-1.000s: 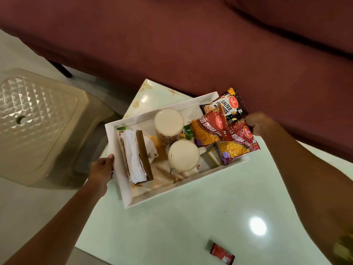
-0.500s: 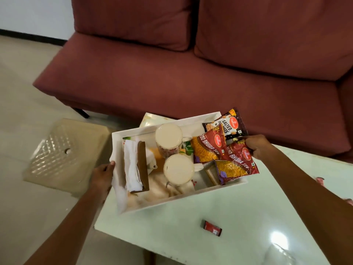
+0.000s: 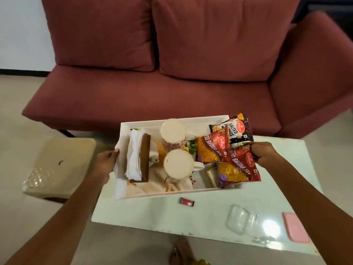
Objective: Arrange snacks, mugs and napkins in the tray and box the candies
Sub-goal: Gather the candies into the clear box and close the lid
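Fingers [image 3: 116, 151] of the left hand [image 3: 104, 162] are curled over the tray [image 3: 172, 122] at its left rim, clamped on it; those of the right hand [image 3: 264, 154] are closed at the right end, where rim and sev packets meet, and which of the two is gripped cannot be told. The tray is seen at the far left corner of the desk [image 3: 191, 217], its left end reaching past the desk's edge, in front of a red sofa [image 3: 152, 92]; whether it is lifted or resting cannot be told.

Inside, napkins [image 3: 133, 155] are stood in a wooden holder [image 3: 145, 159] at the left, two mugs [image 3: 176, 165] are set upside down in the middle, and three snack packets [image 3: 236, 165] are overlapped at the right, one peanut bag [image 3: 235, 129] jutting over the far rim. The arranging step appears all but finished.

One red candy [image 3: 186, 201] is left on the desk just in front of the tray. A clear box [image 3: 238, 220] and a pink lid [image 3: 295, 228] are laid well to its right, apart from each other. The boxing step is judged still to be done. Next, the tray would need to be set down squarely and released, the candy picked up, placed in the box and the lid pressed on.
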